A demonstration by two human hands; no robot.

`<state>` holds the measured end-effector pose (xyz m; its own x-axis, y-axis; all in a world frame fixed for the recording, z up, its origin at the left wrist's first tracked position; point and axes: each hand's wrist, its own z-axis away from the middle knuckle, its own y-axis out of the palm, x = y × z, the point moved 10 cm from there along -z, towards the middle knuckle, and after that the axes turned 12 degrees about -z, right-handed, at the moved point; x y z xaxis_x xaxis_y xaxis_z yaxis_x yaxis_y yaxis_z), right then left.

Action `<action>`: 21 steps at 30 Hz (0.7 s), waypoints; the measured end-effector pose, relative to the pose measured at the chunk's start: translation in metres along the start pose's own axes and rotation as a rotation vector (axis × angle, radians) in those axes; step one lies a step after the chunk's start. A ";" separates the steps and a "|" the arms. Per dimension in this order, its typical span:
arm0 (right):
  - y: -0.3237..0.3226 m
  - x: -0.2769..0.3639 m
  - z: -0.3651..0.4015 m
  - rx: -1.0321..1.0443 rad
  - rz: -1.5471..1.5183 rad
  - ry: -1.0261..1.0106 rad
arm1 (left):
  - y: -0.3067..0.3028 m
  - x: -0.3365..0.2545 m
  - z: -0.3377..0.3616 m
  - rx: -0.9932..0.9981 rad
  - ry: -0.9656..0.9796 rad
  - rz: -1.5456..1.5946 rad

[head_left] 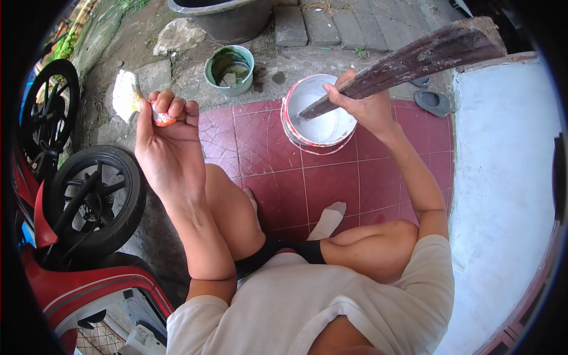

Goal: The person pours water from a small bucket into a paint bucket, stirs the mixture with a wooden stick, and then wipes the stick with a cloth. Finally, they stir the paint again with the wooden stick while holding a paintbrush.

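Note:
My left hand (168,148) is raised at the left, its fingers closed round the orange-red handle of a paintbrush (126,96). The brush head is coated in white and points up and to the left. My right hand (370,112) grips a long, dark, weathered wooden board (423,59). The board slants, with its narrow end down inside a paint bucket (287,121) and its broad end up at the right. White paint (319,121) shows in the bucket, which stands on red floor tiles (331,183) in front of my feet.
A green pail (249,83) with murky contents stands behind the tiles, near a large black tub (236,23) and a rock (179,36). Motorbike wheels (97,198) and red bodywork (94,284) crowd the left. Grey shoes (433,102) lie by the white wall (503,177).

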<state>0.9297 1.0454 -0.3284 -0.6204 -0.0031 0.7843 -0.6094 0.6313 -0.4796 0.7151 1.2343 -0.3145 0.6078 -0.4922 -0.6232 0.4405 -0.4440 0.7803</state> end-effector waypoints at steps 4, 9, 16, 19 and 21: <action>-0.006 -0.004 -0.001 -0.003 0.089 -0.037 | 0.004 -0.006 0.002 0.006 0.023 -0.006; -0.005 0.003 0.007 0.031 0.073 0.043 | 0.003 -0.005 0.001 -0.017 0.022 -0.016; -0.007 -0.006 0.007 -0.015 0.041 0.055 | -0.002 0.000 -0.002 -0.007 -0.001 -0.016; -0.013 -0.003 0.003 -0.021 0.134 -0.013 | -0.005 -0.003 -0.001 -0.025 0.012 -0.030; -0.014 -0.001 0.005 0.002 0.240 -0.006 | -0.004 -0.004 -0.001 -0.021 0.014 -0.022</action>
<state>0.9363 1.0324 -0.3244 -0.7508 0.1423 0.6450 -0.4449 0.6130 -0.6530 0.7118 1.2389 -0.3155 0.6068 -0.4717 -0.6398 0.4675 -0.4392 0.7672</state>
